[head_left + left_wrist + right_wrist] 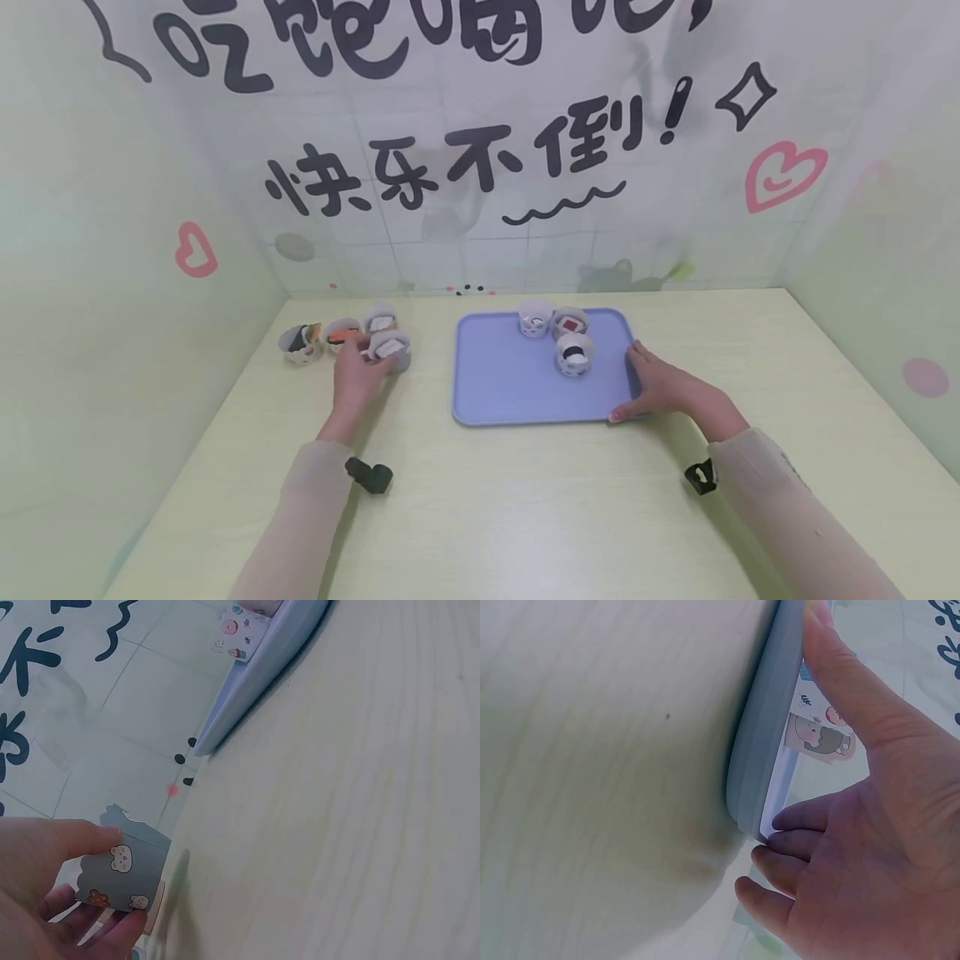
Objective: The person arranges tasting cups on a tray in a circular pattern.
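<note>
In the head view my left hand [358,379] is at the left group of small paper cups, holding a grey-blue cup [390,346] with a pale piece inside. The left wrist view shows thumb and fingers on either side of this cup [124,866], which is printed with little animal faces. My right hand [663,387] grips the near right corner of a blue tray [517,396], thumb on the front edge and fingers at the right side. Seen from the right wrist, the fingertips touch the tray's rim [761,765]. Three cups stand on the tray, including one with a black-banded white piece [574,357].
Beside the left hand are a cup with a dark and orange piece [302,344], a cup with an orange piece [342,334] and a grey cup [380,318] behind. A pale wooden table [480,500] meets a printed curtain [450,250] at the back.
</note>
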`<state>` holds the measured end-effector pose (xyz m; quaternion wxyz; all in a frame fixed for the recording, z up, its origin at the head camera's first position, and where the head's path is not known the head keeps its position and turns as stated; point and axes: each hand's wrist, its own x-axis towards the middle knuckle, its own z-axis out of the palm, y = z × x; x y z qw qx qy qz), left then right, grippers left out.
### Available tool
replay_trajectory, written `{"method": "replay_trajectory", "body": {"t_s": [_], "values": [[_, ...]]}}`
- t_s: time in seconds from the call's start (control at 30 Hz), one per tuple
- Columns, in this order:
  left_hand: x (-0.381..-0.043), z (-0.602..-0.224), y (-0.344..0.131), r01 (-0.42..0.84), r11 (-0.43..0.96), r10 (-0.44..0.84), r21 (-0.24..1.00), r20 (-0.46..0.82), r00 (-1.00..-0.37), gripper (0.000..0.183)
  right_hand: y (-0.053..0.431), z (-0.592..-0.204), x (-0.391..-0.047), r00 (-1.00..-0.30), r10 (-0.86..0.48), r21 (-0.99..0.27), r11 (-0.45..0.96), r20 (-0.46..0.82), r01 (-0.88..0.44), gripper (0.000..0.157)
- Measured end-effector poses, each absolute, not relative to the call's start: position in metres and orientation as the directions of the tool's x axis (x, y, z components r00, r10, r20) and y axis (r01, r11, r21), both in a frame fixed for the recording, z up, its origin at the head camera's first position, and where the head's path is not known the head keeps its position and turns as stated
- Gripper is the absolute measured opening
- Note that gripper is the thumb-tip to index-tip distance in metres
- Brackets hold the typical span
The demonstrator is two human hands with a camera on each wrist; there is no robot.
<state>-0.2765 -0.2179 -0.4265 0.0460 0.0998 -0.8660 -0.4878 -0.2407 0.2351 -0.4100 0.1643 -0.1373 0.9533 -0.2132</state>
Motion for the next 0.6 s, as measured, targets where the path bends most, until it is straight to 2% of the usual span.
{"method": "replay_trajectory", "body": {"t_s": [0.6], "values": [[-0.275,-0.419,-0.199,-0.065,0.494,-0.156,0.867,0.014,-0.988,0.06,0.236,-0.411,-0.241,-0.909,-0.338,-0.461,0.865,-0.242,-0.199,0.134]]}}
